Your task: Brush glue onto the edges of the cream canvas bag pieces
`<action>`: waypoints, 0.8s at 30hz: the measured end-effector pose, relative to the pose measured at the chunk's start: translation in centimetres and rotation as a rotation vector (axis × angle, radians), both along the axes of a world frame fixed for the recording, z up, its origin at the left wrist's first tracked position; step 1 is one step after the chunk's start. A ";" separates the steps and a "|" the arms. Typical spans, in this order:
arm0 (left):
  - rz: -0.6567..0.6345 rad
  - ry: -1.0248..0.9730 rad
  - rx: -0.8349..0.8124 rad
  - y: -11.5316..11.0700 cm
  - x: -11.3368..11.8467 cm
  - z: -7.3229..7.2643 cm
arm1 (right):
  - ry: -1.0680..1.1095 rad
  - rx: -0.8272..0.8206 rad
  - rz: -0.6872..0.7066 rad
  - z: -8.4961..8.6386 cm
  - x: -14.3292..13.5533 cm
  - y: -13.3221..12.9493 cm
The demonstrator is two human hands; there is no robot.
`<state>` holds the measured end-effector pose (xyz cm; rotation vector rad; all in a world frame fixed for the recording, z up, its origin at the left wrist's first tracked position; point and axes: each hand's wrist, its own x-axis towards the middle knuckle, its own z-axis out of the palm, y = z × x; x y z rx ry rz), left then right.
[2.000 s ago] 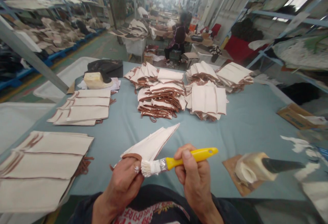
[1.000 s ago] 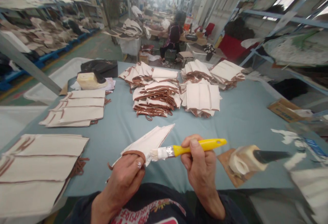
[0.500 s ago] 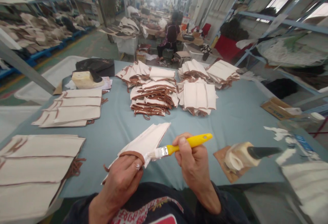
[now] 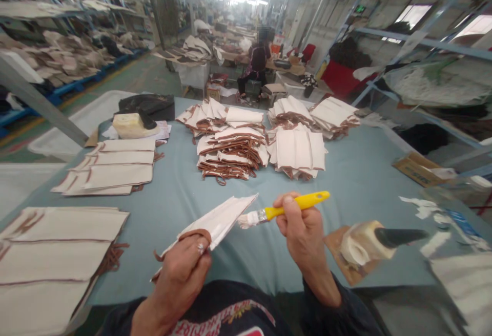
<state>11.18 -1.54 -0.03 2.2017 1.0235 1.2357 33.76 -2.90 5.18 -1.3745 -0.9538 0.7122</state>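
Observation:
My left hand is closed on a cream fabric piece with brown trim, its fingers gripping near the curved brown edge. The piece is raised and tilted, its pointed end up and to the right. In my right hand is a paintbrush with a yellow handle, held between thumb and fingers. White stuff coats its bristles, which sit just right of the fabric's edge. Right of that hand, a cut-open plastic container with a dark handle rests on a brown board.
Stacks of cream pieces with brown edging lie at the table's back, beside another stack. Flat layered pieces cover the left side. White scraps and a cardboard box are at the right. A person sits beyond.
The brush has moved off the fabric to the right, with my right hand. My left hand has turned the fabric piece so its face shows narrower.

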 end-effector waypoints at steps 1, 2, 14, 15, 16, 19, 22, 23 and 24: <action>0.032 -0.051 -0.135 0.2 -0.1 0.2 | 0.022 0.016 -0.004 0.2 0.3 0.0; 0.060 -0.106 -0.284 0.5 -0.2 0.5 | 0.048 0.035 -0.004 0.4 0.5 0.0; -0.005 -0.457 -1.036 0.4 -0.1 2.5 | 0.200 0.175 0.080 -0.6 -4.6 0.6; 0.001 -0.458 -1.040 0.2 0.0 2.4 | 0.191 0.176 0.038 -0.8 -4.7 0.6; 0.008 -0.457 -1.039 0.0 0.1 2.4 | 0.182 0.177 0.001 -1.0 -4.7 0.6; 0.008 -0.442 -1.007 -0.2 0.2 2.3 | 0.182 0.161 -0.035 -0.9 -4.7 0.4; 0.003 -0.428 -0.963 -0.2 0.3 2.4 | 0.223 0.107 0.001 -0.8 -5.0 0.3; 0.008 -0.423 -0.950 -0.3 0.3 2.5 | 0.236 0.086 -0.003 -0.9 -5.0 0.4; 0.016 -0.419 -0.936 -0.4 0.2 2.4 | 0.239 0.067 -0.015 -1.1 -4.8 0.5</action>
